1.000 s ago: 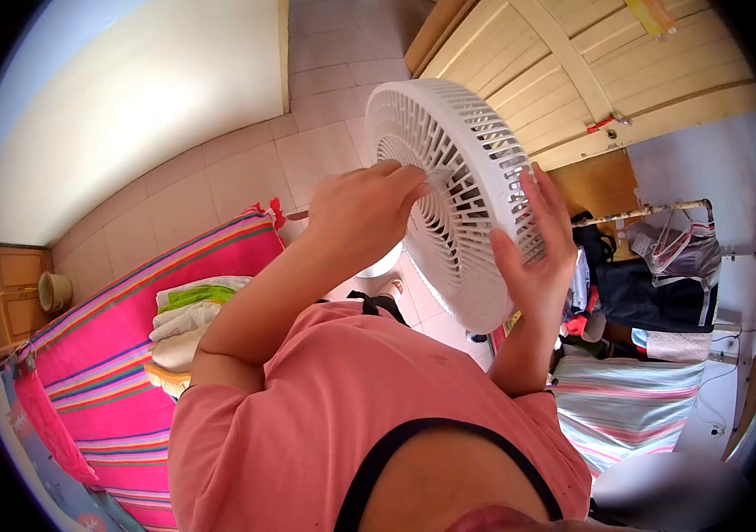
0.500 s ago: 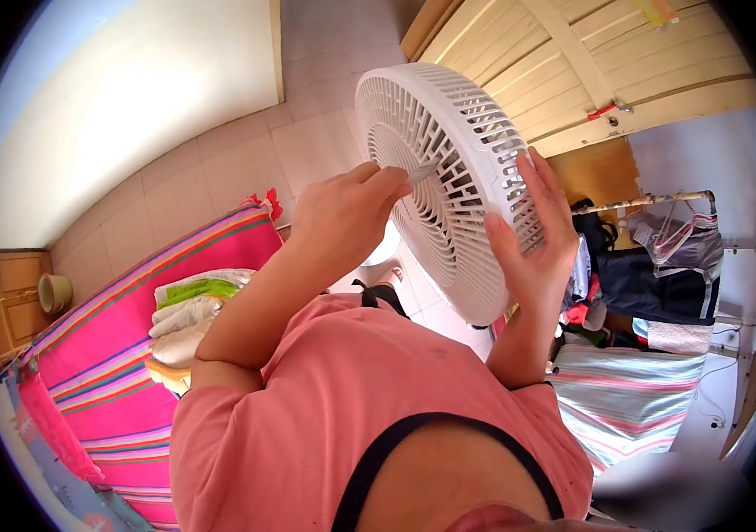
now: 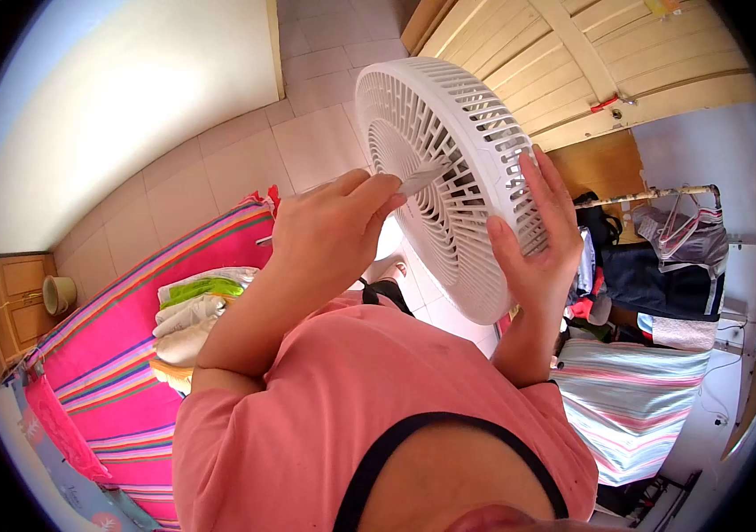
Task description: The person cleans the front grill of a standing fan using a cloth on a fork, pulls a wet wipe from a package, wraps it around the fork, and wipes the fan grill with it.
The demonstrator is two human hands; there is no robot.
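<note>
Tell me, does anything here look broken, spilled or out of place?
Nothing clearly stands out. The white fan shows no visible break, with the right hand at its rim; the cloths simply lie piled on the striped cover.

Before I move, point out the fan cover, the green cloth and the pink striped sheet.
Fan cover (image 3: 475, 158): head view, on its smooth rim edge.
Green cloth (image 3: 204, 288): head view, on its exposed fold.
Pink striped sheet (image 3: 121, 328): head view, on a plain pink band.
</note>
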